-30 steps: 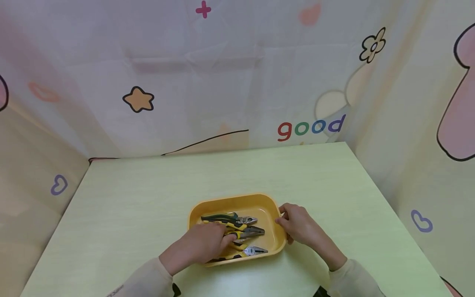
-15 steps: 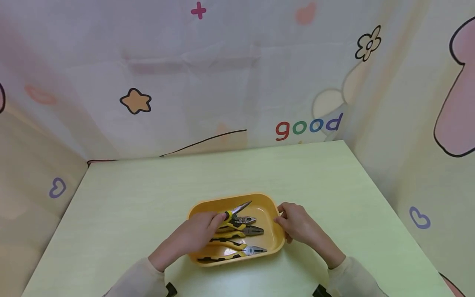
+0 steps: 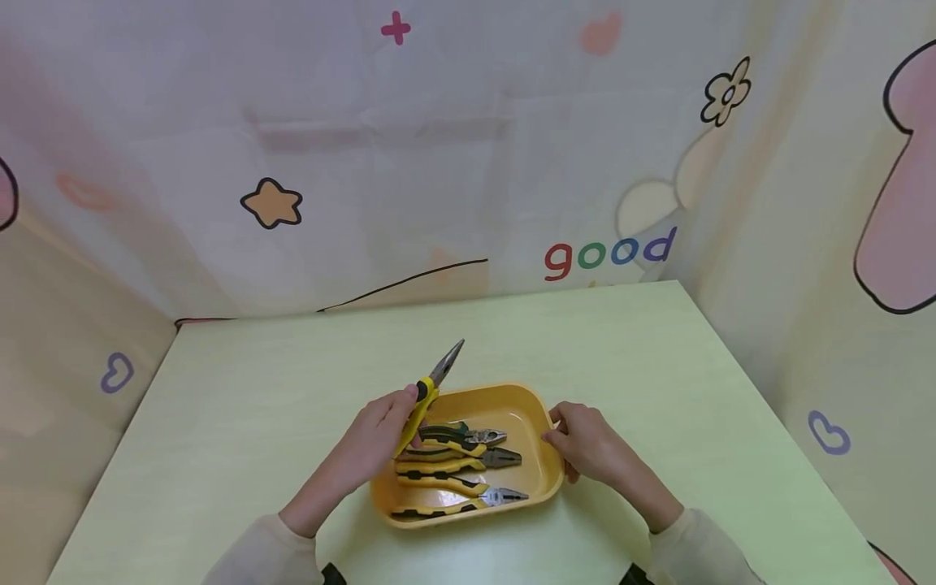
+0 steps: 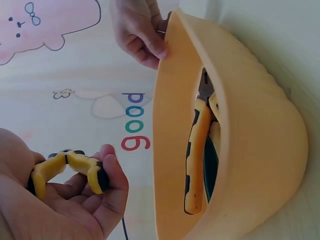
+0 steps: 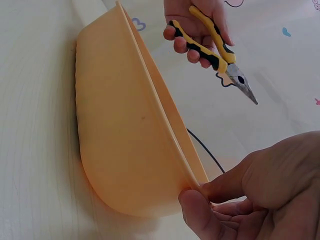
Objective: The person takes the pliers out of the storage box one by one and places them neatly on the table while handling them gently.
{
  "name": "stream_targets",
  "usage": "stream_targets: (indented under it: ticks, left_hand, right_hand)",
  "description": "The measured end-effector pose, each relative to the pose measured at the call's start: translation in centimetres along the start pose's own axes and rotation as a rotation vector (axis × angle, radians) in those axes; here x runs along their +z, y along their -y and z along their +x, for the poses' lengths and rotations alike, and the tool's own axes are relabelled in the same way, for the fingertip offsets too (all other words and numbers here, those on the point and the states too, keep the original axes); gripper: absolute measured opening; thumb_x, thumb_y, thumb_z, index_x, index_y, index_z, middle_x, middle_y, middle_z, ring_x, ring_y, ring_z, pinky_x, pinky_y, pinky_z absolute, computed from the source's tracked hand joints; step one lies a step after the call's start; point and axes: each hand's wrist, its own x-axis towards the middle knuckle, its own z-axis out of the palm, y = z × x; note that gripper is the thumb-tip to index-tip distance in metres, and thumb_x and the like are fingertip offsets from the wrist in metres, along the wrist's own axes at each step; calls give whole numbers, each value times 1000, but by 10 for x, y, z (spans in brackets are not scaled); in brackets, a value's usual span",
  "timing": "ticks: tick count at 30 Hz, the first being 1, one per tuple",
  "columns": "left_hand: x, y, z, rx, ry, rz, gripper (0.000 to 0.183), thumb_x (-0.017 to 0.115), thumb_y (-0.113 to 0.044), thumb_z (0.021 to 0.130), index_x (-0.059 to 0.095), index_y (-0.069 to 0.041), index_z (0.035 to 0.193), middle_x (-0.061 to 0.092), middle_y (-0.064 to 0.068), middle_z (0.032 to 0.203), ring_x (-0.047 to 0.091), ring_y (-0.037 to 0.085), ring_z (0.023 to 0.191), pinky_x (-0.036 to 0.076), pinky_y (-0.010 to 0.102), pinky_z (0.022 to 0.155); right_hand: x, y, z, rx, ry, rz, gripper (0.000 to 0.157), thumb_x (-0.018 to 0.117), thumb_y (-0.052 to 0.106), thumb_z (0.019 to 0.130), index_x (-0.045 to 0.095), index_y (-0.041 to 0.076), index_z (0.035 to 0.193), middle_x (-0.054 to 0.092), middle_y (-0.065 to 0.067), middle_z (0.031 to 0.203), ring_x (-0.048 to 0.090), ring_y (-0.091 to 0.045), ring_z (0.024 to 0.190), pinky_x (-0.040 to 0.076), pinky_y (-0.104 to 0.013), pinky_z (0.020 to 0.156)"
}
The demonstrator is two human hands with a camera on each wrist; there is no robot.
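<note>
My left hand grips needle-nose pliers by their yellow and black handles, above the left part of a yellow tray. The long pointed tips aim up and away, past the tray's far rim. In the left wrist view the handles lie across the curled fingers. At the tray's right end, my right hand pinches the rim between thumb and fingers. Inside the tray lie green-handled pliers, dark-jawed pliers and, nearest me, silver-jawed pliers, their heads pointing right.
The tray stands on a pale green table near its front. A printed curtain hangs behind the table and along both sides.
My left hand has lifted the needle-nose pliers out from among the others, moving up and away to the left. My right hand has stayed on the tray rim.
</note>
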Motion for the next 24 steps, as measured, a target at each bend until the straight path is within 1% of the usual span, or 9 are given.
stream_targets:
  ticks: [2,5,10,12,16,19,24]
  left_hand:
    - [-4,-1,1,-3,-25,-38,52,33,-40,114,65,1,110,63,11,88,63,28,74,55,36,63]
    - [-14,-3,2,-2,-43,-87,54,31,-41,114,64,3,117,62,11,93,62,26,76,54,33,63]
    - [-34,-8,3,-8,-60,-130,60,28,-44,114,62,4,124,60,16,103,63,27,82,55,33,69]
    - [-42,-9,3,-12,-66,-142,61,28,-46,114,61,5,125,60,16,105,63,28,85,55,32,71]
    - [-54,-11,2,-22,-83,-168,63,27,-48,113,59,4,127,58,15,104,62,25,85,55,31,73]
    - [-62,-12,2,-34,-94,-196,64,26,-49,113,57,5,128,58,14,104,62,22,85,55,31,75]
    - [-72,-10,1,-66,-105,-243,69,23,-52,112,53,7,132,59,11,108,63,18,86,55,28,75]
  right_hand:
    - [0,-1,-1,-6,-4,4,12,63,0,99,59,-6,109,62,-11,73,58,-18,44,46,-28,46]
    - [0,-1,-1,-23,-12,7,11,63,-1,99,58,-6,107,62,-11,73,58,-17,43,46,-28,45]
    - [0,-1,-1,-31,-17,4,10,63,-1,98,58,-6,106,62,-11,72,57,-17,42,47,-28,45]
    - [0,-1,-1,-29,-16,6,11,63,-1,98,58,-6,107,62,-11,72,57,-17,42,47,-28,45]
    - [1,-1,0,-27,-17,14,12,63,-1,98,58,-6,108,62,-11,73,58,-17,43,48,-28,45]
    - [1,-2,0,-29,-18,15,11,63,-1,98,58,-6,107,62,-11,73,58,-17,43,48,-29,45]
    - [1,-2,0,-24,-18,13,10,63,-1,99,59,-5,107,63,-11,74,57,-17,43,49,-29,45]
